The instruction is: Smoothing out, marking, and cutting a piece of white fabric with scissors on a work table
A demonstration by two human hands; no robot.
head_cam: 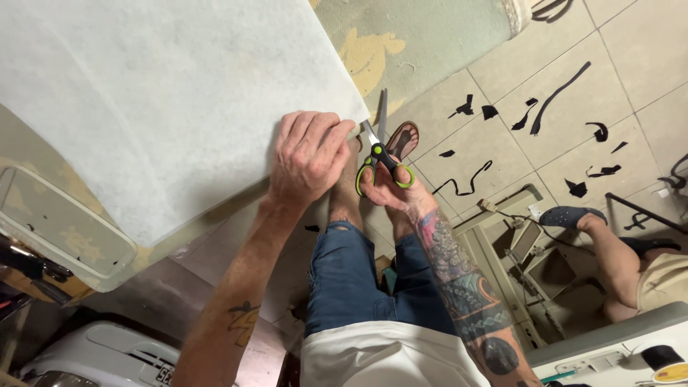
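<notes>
A large sheet of white felt-like fabric (165, 93) lies over a worktable (401, 43) and hangs past its edge. My left hand (308, 154) presses flat on the sheet's lower right corner. My right hand (394, 190) grips scissors with green and black handles (378, 154), fingers through the loops. The blades point up along the sheet's right edge, just beside my left fingers, slightly apart. Below the hands I see my denim shorts (347, 276) and a sandalled foot (403, 140).
Black fabric scraps (552, 100) litter the tiled floor at right. Another person's leg and dark shoe (573, 217) show at right, next to a sewing machine stand (523, 251). A clear plastic tray (57, 229) sits at the left, a white machine (100, 355) lower left.
</notes>
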